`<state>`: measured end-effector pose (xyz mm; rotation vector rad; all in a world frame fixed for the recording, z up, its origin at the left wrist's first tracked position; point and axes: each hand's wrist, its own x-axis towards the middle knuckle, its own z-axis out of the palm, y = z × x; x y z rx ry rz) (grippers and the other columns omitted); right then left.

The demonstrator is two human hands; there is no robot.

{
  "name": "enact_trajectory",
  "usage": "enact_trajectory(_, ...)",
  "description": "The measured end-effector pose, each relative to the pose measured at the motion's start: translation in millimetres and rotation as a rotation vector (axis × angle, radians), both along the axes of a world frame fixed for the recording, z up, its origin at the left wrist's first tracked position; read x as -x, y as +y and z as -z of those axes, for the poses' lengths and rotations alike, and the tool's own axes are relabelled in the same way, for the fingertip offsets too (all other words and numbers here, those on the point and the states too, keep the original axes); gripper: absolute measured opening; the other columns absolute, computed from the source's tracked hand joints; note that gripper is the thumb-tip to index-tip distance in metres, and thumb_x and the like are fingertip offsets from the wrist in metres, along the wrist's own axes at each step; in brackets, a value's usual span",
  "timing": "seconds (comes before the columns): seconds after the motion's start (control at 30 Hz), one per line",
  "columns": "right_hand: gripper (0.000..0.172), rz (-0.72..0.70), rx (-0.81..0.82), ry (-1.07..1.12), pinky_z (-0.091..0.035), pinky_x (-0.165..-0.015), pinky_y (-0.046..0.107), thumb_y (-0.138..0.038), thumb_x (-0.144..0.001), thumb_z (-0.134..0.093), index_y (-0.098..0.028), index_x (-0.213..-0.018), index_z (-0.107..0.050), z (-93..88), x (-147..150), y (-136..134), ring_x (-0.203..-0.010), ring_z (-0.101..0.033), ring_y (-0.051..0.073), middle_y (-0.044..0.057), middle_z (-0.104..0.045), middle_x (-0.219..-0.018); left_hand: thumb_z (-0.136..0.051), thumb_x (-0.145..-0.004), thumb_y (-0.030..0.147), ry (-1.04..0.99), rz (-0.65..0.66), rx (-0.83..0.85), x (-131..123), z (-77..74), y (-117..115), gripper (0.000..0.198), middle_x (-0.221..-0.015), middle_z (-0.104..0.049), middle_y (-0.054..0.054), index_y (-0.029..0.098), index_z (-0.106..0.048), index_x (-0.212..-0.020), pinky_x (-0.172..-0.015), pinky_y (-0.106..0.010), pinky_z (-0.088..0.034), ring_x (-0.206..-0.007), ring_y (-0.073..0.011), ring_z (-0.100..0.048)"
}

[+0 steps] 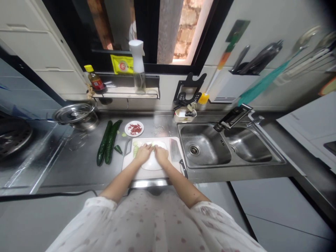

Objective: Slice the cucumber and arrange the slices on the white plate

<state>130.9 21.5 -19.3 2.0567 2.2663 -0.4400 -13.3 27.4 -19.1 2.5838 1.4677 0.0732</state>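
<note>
A white plate (151,164) rests on the pale cutting board (126,167). Over it my left hand (144,153) and my right hand (161,154) meet, fingertips drawn together around a small pale green cucumber slice (152,143). My fingers partly cover that slice. Just left of my left hand, several cucumber slices (135,149) lie along the board. At the board's right side lies a kitchen knife (175,149) with a black handle, apart from my right hand.
Two whole cucumbers (104,144) and a cut cucumber end (118,149) lie left of the board. Behind it stands a small dish (127,130) of chopped red pieces. A double sink (204,162) is at right, a lidded steel pot (85,122) at back left.
</note>
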Motion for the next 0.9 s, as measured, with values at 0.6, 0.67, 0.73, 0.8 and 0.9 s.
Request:
enact_trajectory(0.6,0.031,0.001,0.025,-0.018,-0.041,-0.077,0.031,-0.027,-0.099,-0.027,-0.022,-0.115,-0.052,-6.0,3,0,-0.096,-0.062,0.021,0.011,-0.067,-0.100,-0.037,-0.093,0.017,0.064,0.019,-0.007,-7,-3.3,3,0.033,-0.118,-0.056,-0.011,0.020,-0.057,-0.118,-0.084,-0.035,-0.043,-0.105,-0.0238,-0.046)
enact_trajectory(0.67,0.032,0.004,0.028,-0.013,-0.041,-0.077,0.030,-0.026,-0.099,-0.026,-0.022,-0.116,-0.052,-7.0,3,-1,-0.097,-0.062,0.020,0.011,-0.067,-0.101,-0.035,-0.093,0.018,0.072,0.016,0.008,-8,-4.5,2,0.032,-0.115,-0.056,-0.012,0.019,-0.058,-0.115,-0.082,-0.035,-0.043,-0.104,-0.0239,-0.047)
enact_trajectory(0.73,0.033,0.006,0.025,-0.010,-0.041,-0.077,0.031,-0.024,-0.099,-0.025,-0.023,-0.116,-0.053,-8.2,4,-1,-0.098,-0.062,0.020,0.010,-0.066,-0.102,-0.034,-0.093,0.018,0.075,0.014,0.014,-8,-5.2,2,0.032,-0.114,-0.056,-0.012,0.019,-0.059,-0.114,-0.081,-0.035,-0.044,-0.103,-0.0243,-0.047)
enact_trajectory(0.8,0.033,0.010,0.024,-0.009,-0.041,-0.077,0.031,-0.023,-0.098,-0.025,-0.023,-0.116,-0.053,-9.5,5,-2,-0.097,-0.062,0.021,0.010,-0.066,-0.103,-0.033,-0.094,0.018,0.076,0.013,0.010,-8,-5.7,2,0.032,-0.113,-0.056,-0.012,0.018,-0.059,-0.112,-0.079,-0.035,-0.043,-0.102,-0.0245,-0.047)
enact_trajectory(0.9,0.031,0.016,0.034,-0.003,-0.041,-0.078,0.031,-0.023,-0.097,-0.028,-0.022,-0.116,-0.052,-11.8,6,-2,-0.098,-0.061,0.021,0.010,-0.066,-0.104,-0.033,-0.093,0.017,0.073,0.020,0.005,-9,-6.9,3,0.031,-0.109,-0.057,-0.012,0.017,-0.061,-0.109,-0.079,-0.035,-0.043,-0.102,-0.0249,-0.047)
